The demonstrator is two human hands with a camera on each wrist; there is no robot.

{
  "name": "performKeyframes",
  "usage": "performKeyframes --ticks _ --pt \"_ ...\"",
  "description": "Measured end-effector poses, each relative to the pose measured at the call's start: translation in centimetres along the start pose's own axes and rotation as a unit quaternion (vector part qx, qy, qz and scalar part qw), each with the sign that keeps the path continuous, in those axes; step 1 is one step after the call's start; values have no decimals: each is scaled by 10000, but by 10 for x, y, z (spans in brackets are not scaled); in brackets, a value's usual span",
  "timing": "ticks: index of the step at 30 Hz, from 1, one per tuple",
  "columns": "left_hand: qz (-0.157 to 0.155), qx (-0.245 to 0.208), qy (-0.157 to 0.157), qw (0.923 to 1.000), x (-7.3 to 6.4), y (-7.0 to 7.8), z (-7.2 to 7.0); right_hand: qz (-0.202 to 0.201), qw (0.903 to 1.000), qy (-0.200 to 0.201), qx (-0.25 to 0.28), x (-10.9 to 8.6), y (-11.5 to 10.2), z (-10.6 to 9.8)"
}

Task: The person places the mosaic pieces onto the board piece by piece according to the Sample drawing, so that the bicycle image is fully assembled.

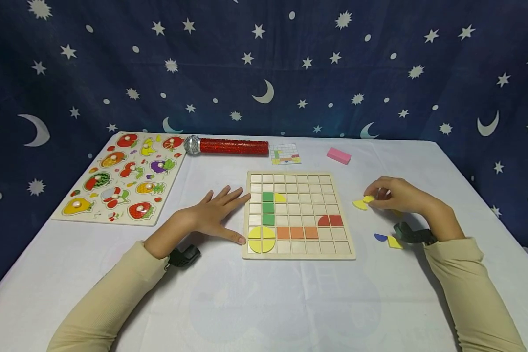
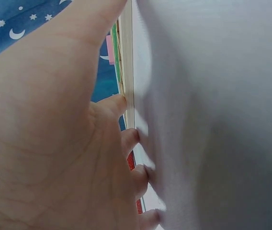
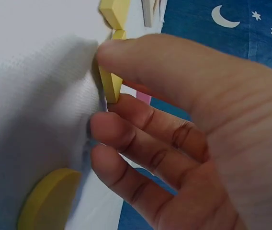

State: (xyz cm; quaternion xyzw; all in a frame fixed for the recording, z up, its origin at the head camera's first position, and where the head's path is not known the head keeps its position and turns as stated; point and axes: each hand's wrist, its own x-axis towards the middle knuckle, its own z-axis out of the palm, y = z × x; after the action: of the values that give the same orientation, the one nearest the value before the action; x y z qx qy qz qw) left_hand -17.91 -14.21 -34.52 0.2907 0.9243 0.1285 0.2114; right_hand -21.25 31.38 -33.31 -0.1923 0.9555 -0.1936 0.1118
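Observation:
A square wooden grid board (image 1: 299,256) lies on the table, with green, orange, red and yellow pieces set in its lower and left cells. My left hand (image 1: 213,212) lies spread beside it, index fingertip and thumb at the left rim. To the right of the board, my right hand (image 1: 396,194) pinches a yellow quarter-circle piece (image 3: 111,86) between thumb and finger, low over the cloth. A second yellow piece (image 1: 359,205) lies just by its tip. Another yellow piece (image 3: 52,201) sits under the palm, mostly hidden in the head view.
Nearer me on the right are a blue half-round piece (image 1: 380,237) and a yellow piece (image 1: 394,242). Behind the board lie a pattern card (image 1: 285,153), a pink block (image 1: 339,155) and a red glittery microphone (image 1: 233,146). A fruit peg puzzle (image 1: 134,221) lies far left.

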Motion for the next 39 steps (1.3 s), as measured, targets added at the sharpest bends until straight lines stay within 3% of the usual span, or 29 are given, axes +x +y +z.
performKeyframes --ticks 5,13,24,30,39 --pt "8 -37 12 10000 0 0 0 -53 10000 61 22 -2 -5 -3" --pt "21 -23 22 10000 -1 0 0 -617 9979 6 191 -4 -25 -3" --pt "48 -52 14 10000 -1 0 -1 -1330 9881 -544 541 -2 -60 5" --pt "73 -37 58 10000 0 -2 1 -1486 9831 -854 649 0 -71 12" --pt "38 -24 24 10000 1 -3 2 -1835 9669 -1439 1034 3 -80 28"
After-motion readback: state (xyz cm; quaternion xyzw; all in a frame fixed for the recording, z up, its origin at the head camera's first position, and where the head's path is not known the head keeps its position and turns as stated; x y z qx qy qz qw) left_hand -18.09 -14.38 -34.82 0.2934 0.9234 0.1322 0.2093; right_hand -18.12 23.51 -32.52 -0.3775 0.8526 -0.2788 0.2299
